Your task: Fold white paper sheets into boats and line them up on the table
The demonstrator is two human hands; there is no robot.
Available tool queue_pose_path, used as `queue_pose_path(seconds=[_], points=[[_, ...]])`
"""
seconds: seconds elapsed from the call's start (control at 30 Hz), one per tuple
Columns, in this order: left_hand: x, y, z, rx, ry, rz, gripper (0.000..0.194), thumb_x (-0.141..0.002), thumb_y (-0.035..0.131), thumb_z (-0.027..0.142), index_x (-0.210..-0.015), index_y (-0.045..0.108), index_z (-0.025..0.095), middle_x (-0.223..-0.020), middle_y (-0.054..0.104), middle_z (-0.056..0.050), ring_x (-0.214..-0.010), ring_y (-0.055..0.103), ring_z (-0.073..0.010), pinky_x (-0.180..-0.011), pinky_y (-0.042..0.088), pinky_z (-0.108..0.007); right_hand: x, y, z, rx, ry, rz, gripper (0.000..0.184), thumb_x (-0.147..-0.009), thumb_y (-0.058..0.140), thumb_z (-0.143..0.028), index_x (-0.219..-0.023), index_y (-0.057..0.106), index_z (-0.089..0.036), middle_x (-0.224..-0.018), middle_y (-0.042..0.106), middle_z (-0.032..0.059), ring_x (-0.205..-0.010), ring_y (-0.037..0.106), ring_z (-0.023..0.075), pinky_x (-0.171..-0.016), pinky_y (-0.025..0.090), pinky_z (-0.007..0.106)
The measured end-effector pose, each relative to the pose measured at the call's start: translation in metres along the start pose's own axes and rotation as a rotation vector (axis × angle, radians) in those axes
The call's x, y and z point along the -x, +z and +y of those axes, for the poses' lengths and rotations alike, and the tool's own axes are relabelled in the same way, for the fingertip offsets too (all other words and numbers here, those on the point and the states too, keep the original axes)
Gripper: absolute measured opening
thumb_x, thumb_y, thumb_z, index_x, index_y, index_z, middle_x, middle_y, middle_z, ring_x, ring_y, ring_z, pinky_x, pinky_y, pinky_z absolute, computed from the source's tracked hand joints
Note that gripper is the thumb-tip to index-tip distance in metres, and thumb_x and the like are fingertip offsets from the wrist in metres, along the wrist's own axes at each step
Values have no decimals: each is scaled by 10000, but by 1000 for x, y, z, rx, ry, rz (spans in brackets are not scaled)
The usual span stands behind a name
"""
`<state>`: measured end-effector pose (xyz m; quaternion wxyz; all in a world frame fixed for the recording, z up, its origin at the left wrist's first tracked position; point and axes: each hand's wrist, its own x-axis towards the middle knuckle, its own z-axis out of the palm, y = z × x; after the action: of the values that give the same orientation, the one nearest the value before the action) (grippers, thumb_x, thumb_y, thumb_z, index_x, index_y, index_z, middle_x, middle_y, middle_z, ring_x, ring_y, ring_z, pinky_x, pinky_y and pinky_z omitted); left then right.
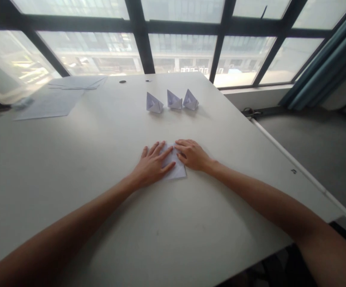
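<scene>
A folded piece of white paper [178,171] lies flat on the white table, partly hidden under my hands. My left hand [153,163] is open and rests palm down on the paper's left side, its fingers spread. At the right edge of the paper is my right hand [192,154], open, with slightly bent fingers touching the top right part. Beyond the hands, three folded paper boats stand in a row: the left boat [154,104], the middle boat [174,100] and the right boat [190,101].
Flat sheets of white paper [49,104] lie at the far left of the table [86,159]. Two small dark holes are near its back edge. Large windows [181,52] stand behind, with a blue curtain [316,63] at the right. The table's right edge drops to a grey floor.
</scene>
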<state>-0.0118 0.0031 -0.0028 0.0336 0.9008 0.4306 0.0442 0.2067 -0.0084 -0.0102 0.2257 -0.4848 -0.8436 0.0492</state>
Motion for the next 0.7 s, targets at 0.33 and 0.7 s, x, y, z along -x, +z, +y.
queue_pose_path(seconds=[0.33, 0.7], points=[[-28, -4, -6, -33, 21, 232, 422, -975, 453, 404, -1328, 601, 227, -1315, 556, -124, -1178, 516, -324, -1014, 424, -479, -8, 1, -28, 202, 165, 32, 266, -983, 434, -166, -1092, 672, -120, -1198, 646, 157, -1133, 556, 263, -961, 456, 397], [-34, -15, -8, 731, -136, 399, 705, -799, 699, 305, -1452, 435, 275, -1187, 584, -65, -709, 576, -129, -656, 529, -279, -8, 6, -38, 211, 263, 4, 257, -978, 394, -125, -1012, 648, -150, -1018, 685, 107, -935, 644, 246, -723, 511, 338]])
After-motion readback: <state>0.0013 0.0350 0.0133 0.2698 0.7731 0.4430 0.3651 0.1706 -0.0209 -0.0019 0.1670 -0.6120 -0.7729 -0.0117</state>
